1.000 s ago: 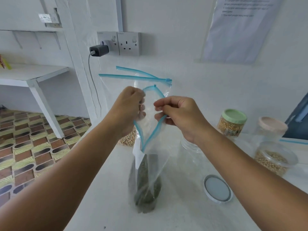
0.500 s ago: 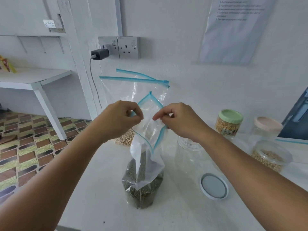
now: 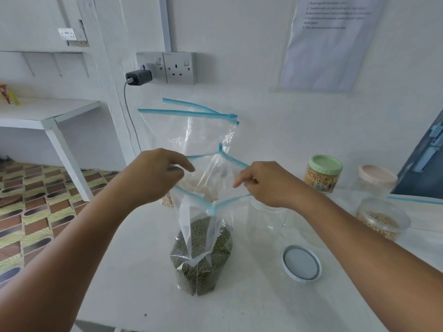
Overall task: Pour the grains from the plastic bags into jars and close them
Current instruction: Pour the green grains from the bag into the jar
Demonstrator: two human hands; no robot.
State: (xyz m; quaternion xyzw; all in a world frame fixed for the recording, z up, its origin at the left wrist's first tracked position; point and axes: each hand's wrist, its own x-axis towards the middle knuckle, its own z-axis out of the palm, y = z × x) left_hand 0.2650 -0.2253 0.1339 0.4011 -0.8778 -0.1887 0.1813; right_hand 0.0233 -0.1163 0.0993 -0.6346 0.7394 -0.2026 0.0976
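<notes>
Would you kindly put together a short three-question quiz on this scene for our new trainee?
1. True or false: the zip top of the bag of green grains is pulled open.
2. Which jar has no lid on it? A) the empty clear jar B) the green-lidded jar C) the beige-lidded jar
3. Fill in: the grey lid lies on the ___.

Key
1. True: the left hand and right hand each pinch one side of the blue zip strip, and the two sides are spread apart.
2. A
3. white table
</notes>
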